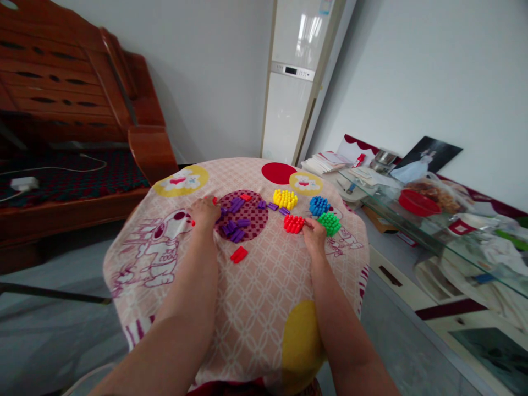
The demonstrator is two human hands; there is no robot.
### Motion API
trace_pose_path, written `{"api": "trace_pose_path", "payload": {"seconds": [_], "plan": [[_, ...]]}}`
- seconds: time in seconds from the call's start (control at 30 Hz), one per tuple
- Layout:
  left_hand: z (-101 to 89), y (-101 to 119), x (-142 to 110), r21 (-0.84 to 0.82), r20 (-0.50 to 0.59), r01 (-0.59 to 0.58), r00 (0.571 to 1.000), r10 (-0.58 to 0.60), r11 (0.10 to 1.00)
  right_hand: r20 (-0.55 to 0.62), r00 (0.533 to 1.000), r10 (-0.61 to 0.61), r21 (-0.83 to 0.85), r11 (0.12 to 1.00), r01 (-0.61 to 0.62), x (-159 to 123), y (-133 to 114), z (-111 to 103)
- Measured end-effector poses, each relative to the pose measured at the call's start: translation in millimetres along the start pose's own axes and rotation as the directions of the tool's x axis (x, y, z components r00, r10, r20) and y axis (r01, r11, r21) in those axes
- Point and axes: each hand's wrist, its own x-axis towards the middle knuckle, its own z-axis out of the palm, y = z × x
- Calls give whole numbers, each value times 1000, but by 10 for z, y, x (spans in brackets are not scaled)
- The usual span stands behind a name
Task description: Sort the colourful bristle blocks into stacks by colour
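My left hand (203,212) lies palm down at the left of the table, its fingers apart over a few small red pieces, parts of which show at its edges. Loose purple plastic pieces (237,205) are scattered just right of it. The fingers of my right hand (315,235) pinch the right edge of a cluster of red plastic pieces (293,223). Close by sit a green cluster (329,224), a blue cluster (319,205) and a yellow cluster (284,199). Some loose red pieces (238,254) rest between my forearms.
A patterned pink cloth (259,297) covers the round table. To the right stands a glass-topped cabinet (437,242) bearing papers, a red bowl (418,202) and a photo (429,157). A wooden bench (150,148) is at the left, a tall white appliance (289,110) behind.
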Motion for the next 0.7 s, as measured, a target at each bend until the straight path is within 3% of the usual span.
{"api": "trace_pose_path", "payload": {"seconds": [0.1,0.23,0.43,0.57,0.7], "plan": [[51,25,-16,-2,10,3,1000,-3,1000,-3,1000,-5,5,1000,5,-18,-35,-11],[45,90,-62,-68,-92,-20,996,14,997,5,1000,-21,8,1000,21,-37,-61,-18],[-59,465,-252,-256,-173,-251,962,211,934,-9,1000,4,9,1000,-4,-36,-70,-15],[21,896,-548,-399,-123,-469,879,460,788,-16,1000,16,35,999,-15,-35,-86,-18],[227,1165,-797,-474,-28,-578,764,644,664,-7,1000,23,41,999,-23,-26,-79,-15]]}}
